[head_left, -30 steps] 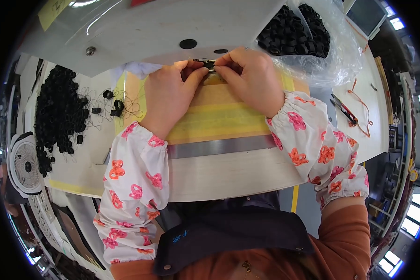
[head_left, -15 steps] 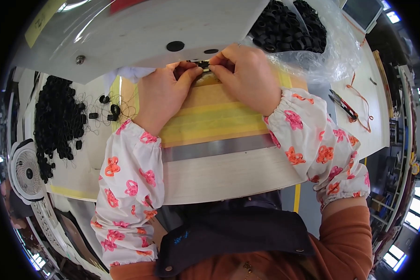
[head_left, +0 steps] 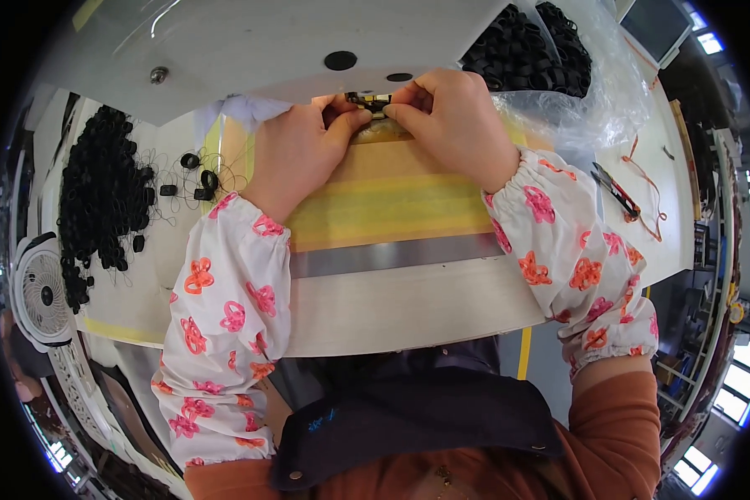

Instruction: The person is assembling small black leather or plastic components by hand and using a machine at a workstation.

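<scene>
My left hand (head_left: 302, 150) and my right hand (head_left: 452, 121) meet at the far edge of a yellow-taped work surface (head_left: 392, 208), just under the white machine housing (head_left: 267, 42). Their fingertips pinch a small dark part (head_left: 368, 102) between them. Most of that part is hidden by my fingers. Both forearms wear white sleeve covers with red and orange flowers.
A heap of small black parts (head_left: 100, 200) lies at the left, with a few loose black pieces (head_left: 198, 179) nearer my left wrist. A clear plastic bag of black parts (head_left: 533, 50) sits at the upper right. A cutter and orange cord (head_left: 625, 187) lie right. A small fan (head_left: 42, 292) stands at the left edge.
Both hands have shifted slightly up and toward the machine housing, still pinching the small dark part. The view has tilted a little.
</scene>
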### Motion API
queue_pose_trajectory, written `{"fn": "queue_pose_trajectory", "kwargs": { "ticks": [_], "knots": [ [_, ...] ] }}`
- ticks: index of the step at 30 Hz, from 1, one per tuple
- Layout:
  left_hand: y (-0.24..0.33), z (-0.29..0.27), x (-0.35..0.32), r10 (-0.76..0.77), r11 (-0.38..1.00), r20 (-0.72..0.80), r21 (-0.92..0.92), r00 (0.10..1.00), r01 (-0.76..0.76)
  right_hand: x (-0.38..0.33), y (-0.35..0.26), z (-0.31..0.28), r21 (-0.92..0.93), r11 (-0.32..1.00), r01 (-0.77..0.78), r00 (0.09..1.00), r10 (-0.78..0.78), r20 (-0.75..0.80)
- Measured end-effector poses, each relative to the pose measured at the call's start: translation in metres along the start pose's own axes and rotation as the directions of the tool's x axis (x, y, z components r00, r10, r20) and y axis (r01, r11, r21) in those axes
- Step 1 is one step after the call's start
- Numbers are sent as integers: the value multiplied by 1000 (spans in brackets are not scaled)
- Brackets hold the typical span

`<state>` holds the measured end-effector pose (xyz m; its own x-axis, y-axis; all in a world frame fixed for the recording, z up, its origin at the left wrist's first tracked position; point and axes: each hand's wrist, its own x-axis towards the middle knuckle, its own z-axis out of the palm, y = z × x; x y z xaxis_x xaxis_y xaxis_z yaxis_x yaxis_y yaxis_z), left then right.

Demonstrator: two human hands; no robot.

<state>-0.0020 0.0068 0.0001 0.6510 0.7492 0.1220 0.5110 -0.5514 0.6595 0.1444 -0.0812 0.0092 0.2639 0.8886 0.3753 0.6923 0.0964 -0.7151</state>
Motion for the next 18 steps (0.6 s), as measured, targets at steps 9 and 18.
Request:
{"fn": "queue_pose_trajectory", "kwargs": {
  "ticks": [9, 18],
  "knots": [
    [2, 2, 0, -48, 999, 57, 27, 997, 46, -1, 5, -2, -59, 998, -11, 1000, 13, 29],
    [2, 2, 2, 40, 997, -12, -71, 999, -41, 3, 9, -4, -32, 999, -1, 999, 3, 45]
  ]
}}
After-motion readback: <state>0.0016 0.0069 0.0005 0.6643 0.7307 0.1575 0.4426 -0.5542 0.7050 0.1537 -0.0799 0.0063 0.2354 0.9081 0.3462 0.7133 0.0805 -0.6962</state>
